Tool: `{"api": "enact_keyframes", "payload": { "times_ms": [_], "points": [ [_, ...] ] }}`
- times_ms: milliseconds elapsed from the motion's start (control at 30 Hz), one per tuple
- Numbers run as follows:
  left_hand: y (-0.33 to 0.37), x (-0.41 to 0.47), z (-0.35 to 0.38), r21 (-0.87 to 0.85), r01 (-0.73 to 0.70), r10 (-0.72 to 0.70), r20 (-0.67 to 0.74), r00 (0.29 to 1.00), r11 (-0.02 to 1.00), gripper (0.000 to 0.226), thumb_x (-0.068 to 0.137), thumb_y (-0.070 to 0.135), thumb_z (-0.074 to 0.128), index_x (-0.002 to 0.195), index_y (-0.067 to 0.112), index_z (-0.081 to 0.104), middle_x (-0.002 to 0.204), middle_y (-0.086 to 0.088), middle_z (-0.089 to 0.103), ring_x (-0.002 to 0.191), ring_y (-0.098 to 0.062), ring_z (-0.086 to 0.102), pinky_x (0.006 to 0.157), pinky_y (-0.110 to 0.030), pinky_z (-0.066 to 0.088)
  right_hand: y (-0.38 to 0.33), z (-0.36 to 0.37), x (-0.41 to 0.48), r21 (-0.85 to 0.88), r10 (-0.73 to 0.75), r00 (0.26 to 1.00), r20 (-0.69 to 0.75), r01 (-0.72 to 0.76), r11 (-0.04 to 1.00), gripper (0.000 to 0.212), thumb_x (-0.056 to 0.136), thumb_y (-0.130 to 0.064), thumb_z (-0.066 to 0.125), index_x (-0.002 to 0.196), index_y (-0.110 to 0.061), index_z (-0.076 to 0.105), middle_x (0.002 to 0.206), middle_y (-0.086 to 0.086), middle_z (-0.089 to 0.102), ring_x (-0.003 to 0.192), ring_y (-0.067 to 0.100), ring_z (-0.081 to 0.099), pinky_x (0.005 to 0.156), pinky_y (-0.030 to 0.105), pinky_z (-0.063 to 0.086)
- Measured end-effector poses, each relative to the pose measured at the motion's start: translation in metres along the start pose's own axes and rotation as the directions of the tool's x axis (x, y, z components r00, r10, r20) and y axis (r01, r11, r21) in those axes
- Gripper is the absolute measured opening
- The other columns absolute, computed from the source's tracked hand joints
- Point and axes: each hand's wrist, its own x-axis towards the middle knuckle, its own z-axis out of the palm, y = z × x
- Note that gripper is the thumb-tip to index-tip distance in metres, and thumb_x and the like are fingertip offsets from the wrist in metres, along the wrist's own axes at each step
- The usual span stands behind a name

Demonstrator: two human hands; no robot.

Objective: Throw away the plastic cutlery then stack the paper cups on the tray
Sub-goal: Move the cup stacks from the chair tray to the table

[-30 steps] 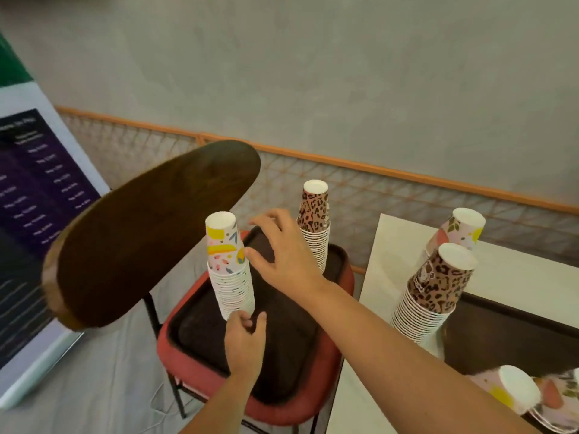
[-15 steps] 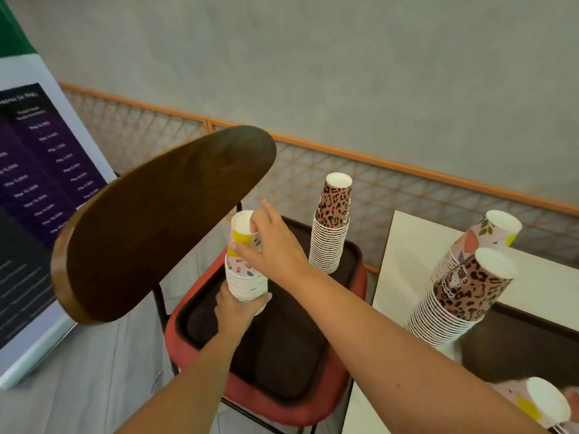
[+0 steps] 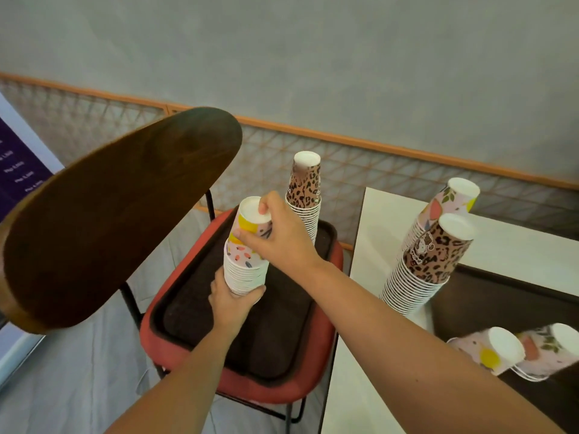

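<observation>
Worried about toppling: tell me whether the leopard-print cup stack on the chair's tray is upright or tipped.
Upright. The leopard-print stack stands straight on the dark tray, cups upside down with the white base on top.

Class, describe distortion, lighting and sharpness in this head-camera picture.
Head view: the wide lens enlarges the chair backrest and the orange rail runs tilted; light is soft, without glare; the patterned cup stack is sharp, the lying cups at lower right softer.

- Soft, even light is casting faint shadows on the tabletop (image 3: 369, 277).
- Wide-angle distortion is bending the edges; the near chair backrest (image 3: 109, 220) is looking soft.
</observation>
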Motion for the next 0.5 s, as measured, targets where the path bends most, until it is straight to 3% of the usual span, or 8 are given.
{"api": "enact_keyframes", "payload": {
  "times_ms": [100, 300, 433, 500],
  "points": [
    [0.009, -0.008, 0.015, -0.033, -0.028, 0.03, 0.062, 0.998, 0.999, 0.104, 0.033, 0.054, 0.08, 0.126, 0.029, 0.04, 0.124, -0.002, 0.053, 0.118, -0.027, 0.051, 0.101, -0.05, 0.043, -0.004, -0.022, -0.007, -0.006, -0.012, 0.999, -0.05, 0.011, 1.0, 0.049, 0.079, -0.034, 0.072, 0.11, -0.012, 0.043, 0.107, 0.005, 0.053, 0.094, 0.019, 0.054, 0.073, 0.032, 0.048],
    [0.021, -0.042, 0.058, -0.09, -0.063, 0.079, 0.177, 0.981, 0.994, 0.092, 0.036, 0.051, 0.084, 0.116, 0.038, 0.042, 0.119, 0.001, 0.058, 0.114, -0.022, 0.056, 0.098, -0.049, 0.046, -0.001, -0.072, -0.032, -0.077, 0.044, 0.998, -0.05, -0.048, 0.996, 0.066, 0.078, -0.039, 0.071, 0.133, -0.022, 0.039, 0.126, 0.002, 0.052, 0.113, 0.021, 0.052, 0.09, 0.039, 0.048],
    [0.022, -0.078, 0.092, -0.104, -0.099, 0.125, 0.285, 0.95, 0.99, 0.091, 0.039, 0.049, 0.087, 0.119, 0.042, 0.043, 0.121, 0.006, 0.058, 0.114, -0.019, 0.057, 0.096, -0.05, 0.048, 0.01, -0.112, -0.062, -0.142, 0.109, 0.993, -0.041, -0.114, 0.983, 0.061, 0.079, -0.04, 0.07, 0.131, -0.022, 0.045, 0.126, 0.003, 0.052, 0.114, 0.02, 0.051, 0.09, 0.032, 0.043],
    [0.025, -0.103, 0.107, -0.117, -0.09, 0.126, 0.347, 0.929, 0.989, 0.09, 0.038, 0.051, 0.088, 0.117, 0.046, 0.044, 0.121, 0.009, 0.059, 0.114, -0.017, 0.058, 0.095, -0.049, 0.049, 0.016, -0.132, -0.081, -0.18, 0.17, 0.985, -0.033, -0.173, 0.968, 0.06, 0.078, -0.04, 0.071, 0.129, -0.02, 0.046, 0.124, 0.004, 0.052, 0.113, 0.021, 0.051, 0.092, 0.035, 0.044]
  ]
}}
